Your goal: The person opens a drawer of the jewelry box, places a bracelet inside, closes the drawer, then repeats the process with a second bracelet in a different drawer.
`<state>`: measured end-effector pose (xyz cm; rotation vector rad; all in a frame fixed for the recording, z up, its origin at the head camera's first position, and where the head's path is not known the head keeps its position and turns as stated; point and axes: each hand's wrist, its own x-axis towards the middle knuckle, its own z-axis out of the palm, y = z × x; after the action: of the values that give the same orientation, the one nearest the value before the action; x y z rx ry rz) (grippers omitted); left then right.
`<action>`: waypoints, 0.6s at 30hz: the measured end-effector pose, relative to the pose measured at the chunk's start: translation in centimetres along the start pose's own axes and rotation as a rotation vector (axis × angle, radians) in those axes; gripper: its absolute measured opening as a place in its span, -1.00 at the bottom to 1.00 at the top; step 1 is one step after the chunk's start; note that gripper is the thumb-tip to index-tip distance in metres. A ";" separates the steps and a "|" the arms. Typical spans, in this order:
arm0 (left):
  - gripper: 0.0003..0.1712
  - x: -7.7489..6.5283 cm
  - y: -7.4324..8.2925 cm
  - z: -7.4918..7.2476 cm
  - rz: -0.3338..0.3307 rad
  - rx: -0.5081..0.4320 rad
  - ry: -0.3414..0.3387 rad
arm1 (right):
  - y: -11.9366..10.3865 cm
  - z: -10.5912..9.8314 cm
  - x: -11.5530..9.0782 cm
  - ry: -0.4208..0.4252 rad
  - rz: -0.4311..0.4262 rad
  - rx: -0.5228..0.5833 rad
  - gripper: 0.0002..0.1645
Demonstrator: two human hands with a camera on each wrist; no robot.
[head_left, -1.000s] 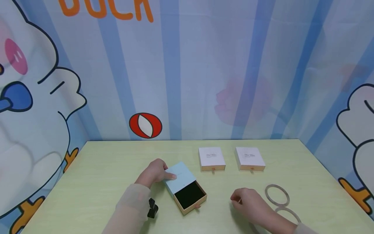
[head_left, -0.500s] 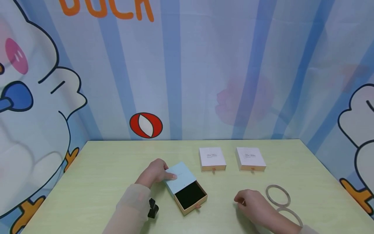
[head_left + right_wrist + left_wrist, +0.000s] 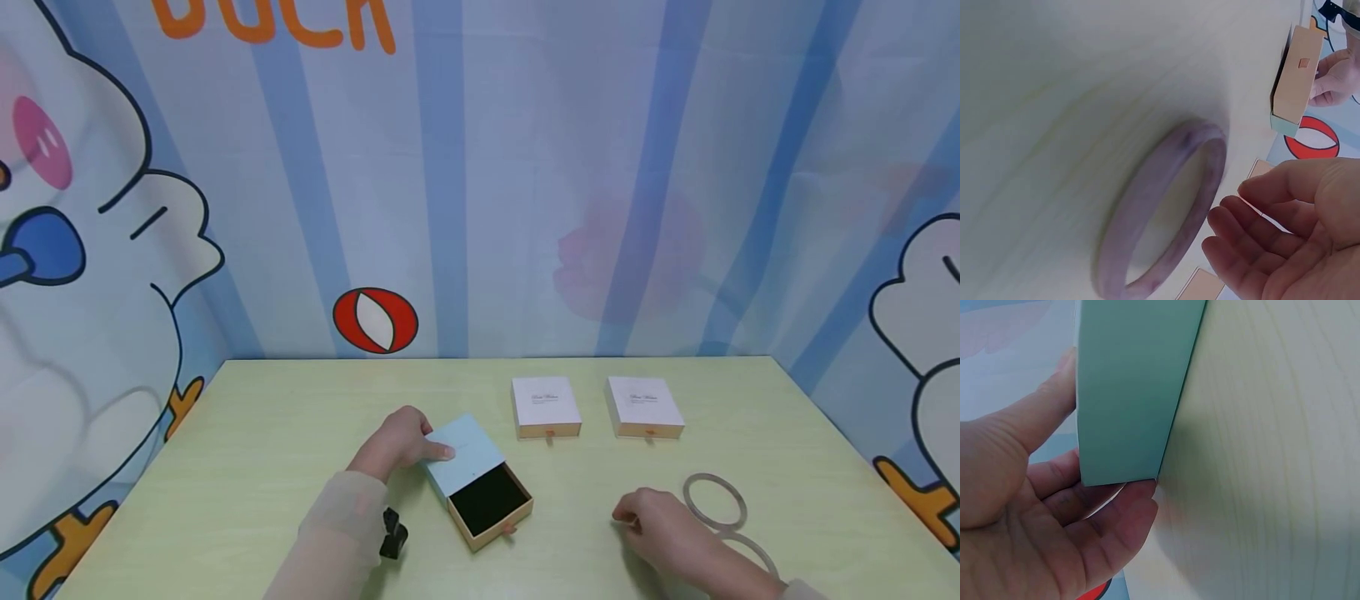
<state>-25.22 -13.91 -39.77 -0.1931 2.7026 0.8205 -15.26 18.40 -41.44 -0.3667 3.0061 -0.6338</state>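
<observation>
You were in what looked like a staged booth: blue-striped cloth walls printed with cartoon figures enclosed your pale wood-grain table.

You can read cropped orange letters, apparently "DUCK", on the backdrop; print on the left white box and right white box is too small.
</observation>
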 end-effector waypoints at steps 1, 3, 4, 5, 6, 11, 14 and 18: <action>-0.50 0.0 0.0 0.0 0.000 -0.002 0.000 | 0.1 0.0 0.0 -0.003 -0.007 -0.008 -0.75; -0.50 0.0 0.0 0.0 0.000 -0.004 -0.002 | 0.4 0.0 -0.1 -0.010 -0.033 -0.025 -0.74; -0.49 0.0 0.0 0.0 -0.001 -0.005 -0.002 | 0.6 0.0 -0.1 -0.014 -0.052 -0.035 -0.73; -0.49 0.0 0.0 0.0 -0.001 -0.006 -0.003 | 0.7 -0.1 -0.1 -0.021 -0.064 -0.039 -0.72; -0.49 0.0 0.0 0.0 -0.002 -0.007 -0.003 | 0.8 -0.1 0.0 -0.028 -0.071 -0.041 -0.72; -0.50 0.0 0.0 0.0 -0.009 -0.017 -0.001 | 1.1 -0.2 0.1 -0.070 -0.077 -0.046 -0.71; -0.51 -0.1 0.0 0.0 -0.006 -0.017 0.000 | 1.3 -0.2 0.1 -0.098 -0.087 -0.049 -0.72; -0.50 -0.2 0.0 0.0 0.002 -0.012 0.002 | 1.6 -0.3 0.2 -0.123 -0.114 -0.046 -0.73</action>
<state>-25.04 -13.93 -39.67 -0.1943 2.7011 0.8380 -15.89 19.91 -41.86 -0.5619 2.9029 -0.5294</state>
